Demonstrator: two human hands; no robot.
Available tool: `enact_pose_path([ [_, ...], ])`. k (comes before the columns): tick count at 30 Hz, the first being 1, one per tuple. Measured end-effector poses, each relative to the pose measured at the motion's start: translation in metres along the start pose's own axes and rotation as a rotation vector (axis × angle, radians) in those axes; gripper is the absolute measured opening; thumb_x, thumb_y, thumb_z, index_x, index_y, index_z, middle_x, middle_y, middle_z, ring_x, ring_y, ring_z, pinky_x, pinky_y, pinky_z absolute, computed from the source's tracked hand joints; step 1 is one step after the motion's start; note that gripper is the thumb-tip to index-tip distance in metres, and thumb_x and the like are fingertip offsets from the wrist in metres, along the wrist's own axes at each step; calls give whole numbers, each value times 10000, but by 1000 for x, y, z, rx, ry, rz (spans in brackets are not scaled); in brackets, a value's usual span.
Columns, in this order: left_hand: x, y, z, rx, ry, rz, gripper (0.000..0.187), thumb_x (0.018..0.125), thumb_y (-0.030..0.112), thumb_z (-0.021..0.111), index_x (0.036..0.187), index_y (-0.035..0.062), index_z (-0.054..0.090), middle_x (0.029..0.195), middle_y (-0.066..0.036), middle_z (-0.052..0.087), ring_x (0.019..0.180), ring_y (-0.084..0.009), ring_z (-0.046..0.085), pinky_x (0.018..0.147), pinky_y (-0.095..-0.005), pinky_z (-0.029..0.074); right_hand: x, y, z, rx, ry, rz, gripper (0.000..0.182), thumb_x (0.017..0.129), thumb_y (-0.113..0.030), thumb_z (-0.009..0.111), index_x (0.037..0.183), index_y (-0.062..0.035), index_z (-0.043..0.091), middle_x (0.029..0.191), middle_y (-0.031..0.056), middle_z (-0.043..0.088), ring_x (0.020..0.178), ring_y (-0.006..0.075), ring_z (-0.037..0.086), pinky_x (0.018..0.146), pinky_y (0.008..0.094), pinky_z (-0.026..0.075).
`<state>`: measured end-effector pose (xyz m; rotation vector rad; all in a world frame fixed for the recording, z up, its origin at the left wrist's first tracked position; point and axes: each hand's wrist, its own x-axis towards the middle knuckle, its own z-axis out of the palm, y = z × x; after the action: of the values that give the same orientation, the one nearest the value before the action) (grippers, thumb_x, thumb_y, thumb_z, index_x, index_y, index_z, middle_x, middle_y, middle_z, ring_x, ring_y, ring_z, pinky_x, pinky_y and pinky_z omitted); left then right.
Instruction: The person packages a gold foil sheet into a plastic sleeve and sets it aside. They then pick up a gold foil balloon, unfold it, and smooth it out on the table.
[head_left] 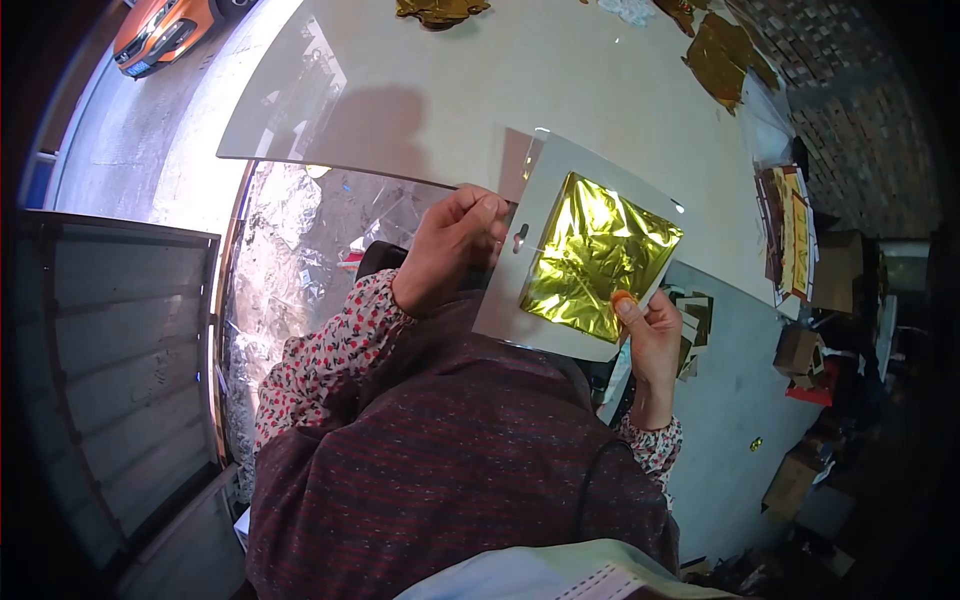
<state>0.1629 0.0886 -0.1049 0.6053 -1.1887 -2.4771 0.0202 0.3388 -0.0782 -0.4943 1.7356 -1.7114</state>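
Note:
My right hand [650,340] grips a flat white card pack [505,300] by its lower right edge, thumb on top. Something orange covers the tip of that thumb. A crinkled square of shiny gold foil [595,255] sits on the middle of the pack, and a small hanging hole shows near its left edge. The pack is tilted, in front of my body, with clear glossy film at its edges. Just left of it, my left hand [455,245] is closed in a pinch close to the pack's edge; what lies between those fingertips I cannot make out.
A pale table [470,90] stretches ahead. Gold foil scraps [725,60] lie at its far right, beside stacked yellow-and-brown packs [790,235]. Crumpled clear plastic [285,230] fills the space below left. Cardboard boxes [800,352] stand on the floor at right.

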Motion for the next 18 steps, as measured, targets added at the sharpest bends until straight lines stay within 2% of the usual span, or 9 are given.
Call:
enact_pose_path([
  [4, -15, 26, 19, 65, -2, -112, 160, 995, 94, 537, 1093, -3, 619, 914, -18, 641, 792, -65, 570, 709, -217, 457, 3, 1, -1, 4, -1, -16, 242, 921, -86, 709, 1134, 19, 665, 980, 31, 717, 852, 50, 624, 774, 206, 484],
  [10, -12, 24, 10, -20, -214, -139, 223, 950, 30, 573, 1162, -31, 613, 1022, -52, 671, 893, -86, 620, 814, -239, 496, 7, 7, -9, 3, 0, 31, 234, 923, -85, 705, 1128, 20, 662, 961, 27, 716, 811, 45, 618, 749, 197, 480],
  [13, -14, 21, 5, -193, -223, -169, 279, 948, 27, 576, 1218, -35, 601, 1093, -76, 678, 995, -108, 633, 869, -247, 500, 6, 7, -7, 61, 20, -8, 233, 926, -78, 699, 1135, 19, 661, 971, 30, 715, 822, 47, 619, 757, 199, 480],
  [16, -14, 16, 5, -253, -134, -215, 376, 956, 73, 592, 1319, -16, 549, 1134, -41, 663, 884, -37, 586, 752, -193, 475, 6, 9, -5, 57, 21, -26, 236, 926, -74, 697, 1140, 19, 660, 987, 36, 715, 840, 53, 625, 772, 206, 483],
  [18, -17, 18, 9, -124, -110, -203, 327, 952, 56, 596, 1269, -23, 581, 1110, -57, 676, 952, -82, 625, 829, -232, 499, 5, 8, -7, 34, 16, 0, 241, 926, -74, 699, 1145, 19, 660, 997, 41, 716, 853, 56, 628, 783, 212, 486],
])
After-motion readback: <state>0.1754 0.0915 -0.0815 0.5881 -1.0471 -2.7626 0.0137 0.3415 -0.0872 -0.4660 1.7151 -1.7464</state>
